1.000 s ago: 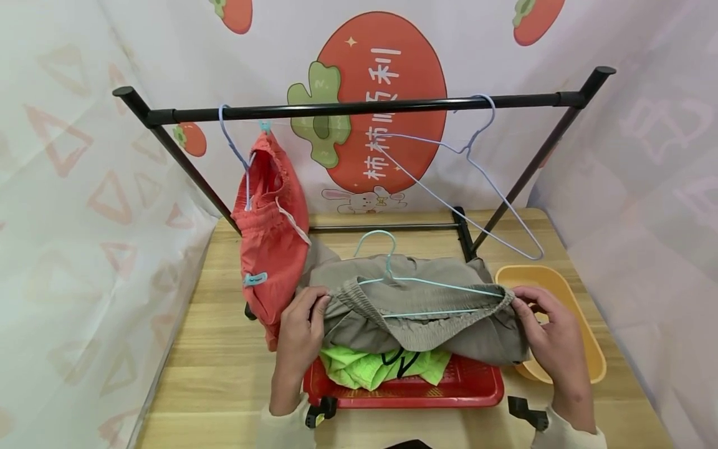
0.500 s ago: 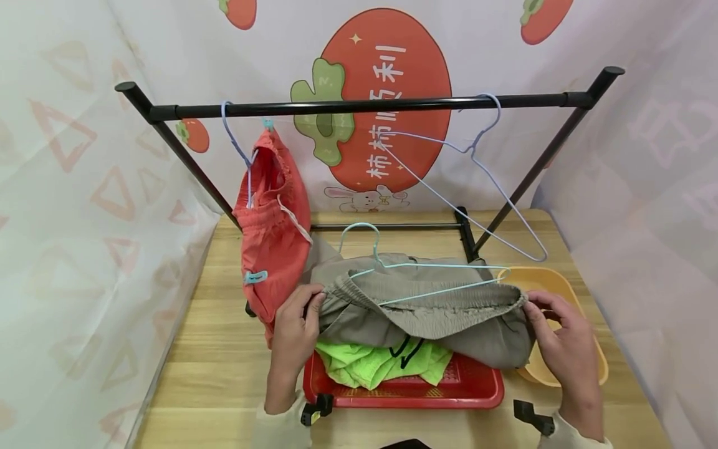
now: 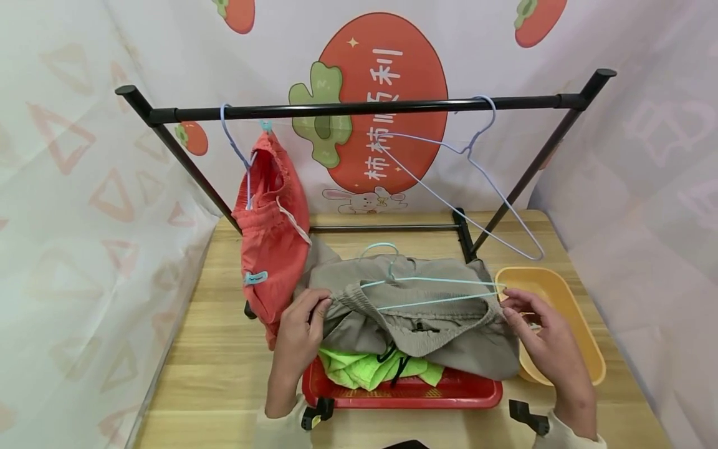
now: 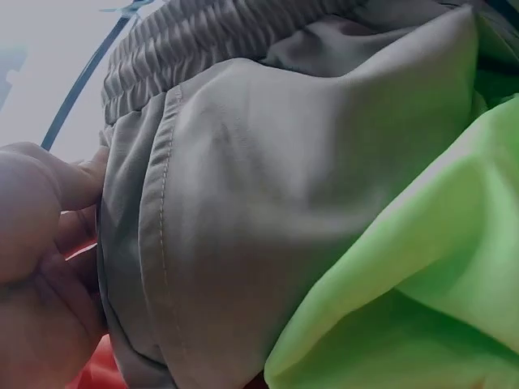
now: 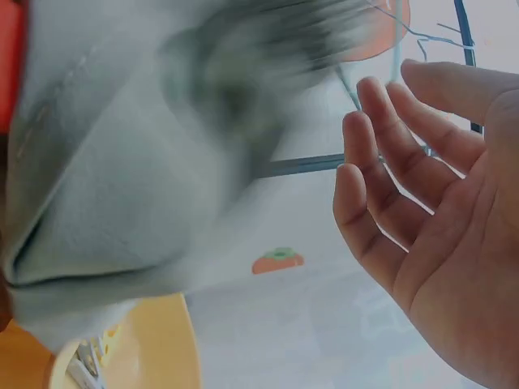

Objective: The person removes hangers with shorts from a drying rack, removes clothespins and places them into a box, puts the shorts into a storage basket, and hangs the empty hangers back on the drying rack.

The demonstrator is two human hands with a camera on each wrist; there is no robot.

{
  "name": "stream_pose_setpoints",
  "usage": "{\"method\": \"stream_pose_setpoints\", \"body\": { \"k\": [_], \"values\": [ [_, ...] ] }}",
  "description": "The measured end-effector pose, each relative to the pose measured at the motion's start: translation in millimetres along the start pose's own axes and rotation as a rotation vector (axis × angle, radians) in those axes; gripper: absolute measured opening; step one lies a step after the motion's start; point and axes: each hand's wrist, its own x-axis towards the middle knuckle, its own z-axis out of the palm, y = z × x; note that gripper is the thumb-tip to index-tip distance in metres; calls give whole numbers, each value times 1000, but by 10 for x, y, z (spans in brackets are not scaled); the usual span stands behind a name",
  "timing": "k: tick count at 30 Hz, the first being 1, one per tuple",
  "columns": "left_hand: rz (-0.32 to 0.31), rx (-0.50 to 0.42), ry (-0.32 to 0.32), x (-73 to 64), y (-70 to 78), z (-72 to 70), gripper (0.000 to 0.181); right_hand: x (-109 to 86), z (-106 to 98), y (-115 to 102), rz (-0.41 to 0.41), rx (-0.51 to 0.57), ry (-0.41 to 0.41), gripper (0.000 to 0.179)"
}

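Grey elastic-waist pants with a black drawstring lie bunched over the basket. At the waistband's left end, my left hand pinches the cloth between thumb and fingers; the left wrist view shows that hand at the pants' side seam. A mint-green wire hanger sits partly inside the waist opening, its left end hidden by cloth. My right hand is by the hanger's right tip. In the right wrist view the right hand has loosely spread fingers, apart from the blurred pants.
A black rack stands behind, carrying red shorts on a hanger at left and a bare purple hanger at right. A red basket holds bright green clothing. At right stands a yellow basin with clips inside.
My right hand first drew the waistband outward, leaving the hanger's right tip uncovered, then moved back left and let go of the cloth. My left hand keeps its pinch.
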Motion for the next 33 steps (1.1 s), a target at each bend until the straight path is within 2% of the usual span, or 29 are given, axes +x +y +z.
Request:
{"method": "stream_pose_setpoints", "body": {
  "k": [5, 14, 18, 23, 27, 33],
  "values": [
    [2, 13, -31, -12, 15, -8, 14, 12, 7, -40, 46, 26, 32, 44],
    [-8, 28, -61, -4, 22, -6, 14, 82, 21, -98, -97, -77, 62, 33],
    [-8, 30, -70, -2, 27, 2, 15, 96, 52, -107, -124, -99, 36, 30],
    [-16, 22, -82, -14, 27, 12, 17, 57, 102, -99, -115, -96, 0, 30],
    [-25, 18, -78, -26, 29, 11, 15, 22, 125, -93, -104, -48, -12, 31],
    [-33, 19, -96, -25, 26, 18, 14, 2, 124, -107, 6, 99, -30, 22]
  ]
}}
